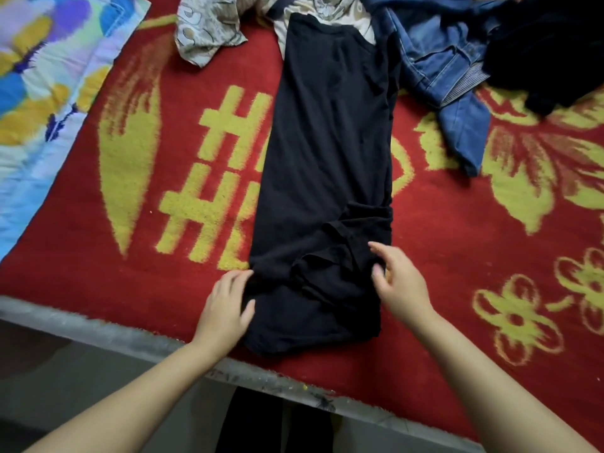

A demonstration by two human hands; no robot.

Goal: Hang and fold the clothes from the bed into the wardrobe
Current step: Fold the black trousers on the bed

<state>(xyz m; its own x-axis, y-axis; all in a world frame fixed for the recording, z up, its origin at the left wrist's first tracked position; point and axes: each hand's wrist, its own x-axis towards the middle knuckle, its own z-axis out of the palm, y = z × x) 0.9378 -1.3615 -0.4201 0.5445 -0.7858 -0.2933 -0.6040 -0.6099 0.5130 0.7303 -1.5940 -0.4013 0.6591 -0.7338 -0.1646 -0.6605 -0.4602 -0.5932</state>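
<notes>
A black T-shirt (pixel 327 152) lies lengthwise on the bed, folded into a long narrow strip, with its near end bunched and creased. My left hand (pixel 227 305) grips the near left edge of the shirt, fingers tucked under the cloth and thumb on top. My right hand (pixel 400 282) is at the near right edge, fingers spread and thumb against the fabric, pinching it lightly. The wardrobe is out of view.
The bed is covered by a red and yellow blanket (pixel 457 256). Blue jeans (pixel 447 76), a dark garment (pixel 549 44) and a beige patterned garment (pixel 209 31) lie at the far side. A colourful quilt (pixel 45 76) lies left. The bed's grey edge (pixel 130 335) runs in front.
</notes>
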